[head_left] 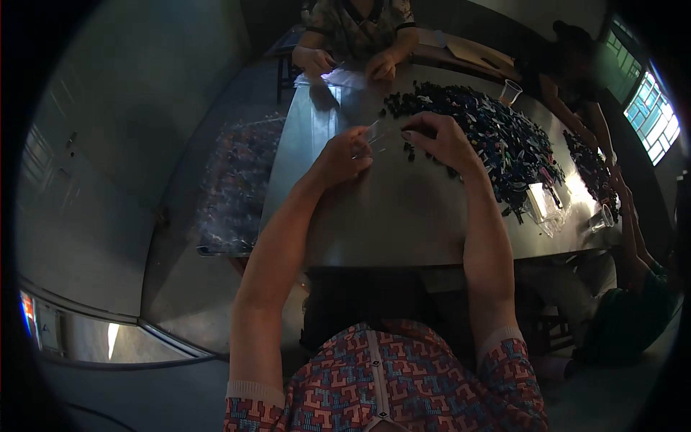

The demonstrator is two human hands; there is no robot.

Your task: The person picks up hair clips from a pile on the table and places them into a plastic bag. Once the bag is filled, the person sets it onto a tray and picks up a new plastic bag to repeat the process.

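A clear bag point(373, 134) is held above the tabletop point(403, 216), near the edge of the dark parts pile point(497, 133). The left hand point(342, 155) pinches the bag's side, apparently to hold its mouth open. The right hand point(439, 137) is curled at the mouth, fingertips together; whether it grips a part cannot be told. A clear cup point(509, 91) stands beyond the pile; contents unclear.

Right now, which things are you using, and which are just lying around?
In use:
- left hand and right hand, both pinching a small clear plastic piece
- pile of small dark parts by the right hand

Lying about:
- clear cup
- cardboard
- crate of parts beside the table
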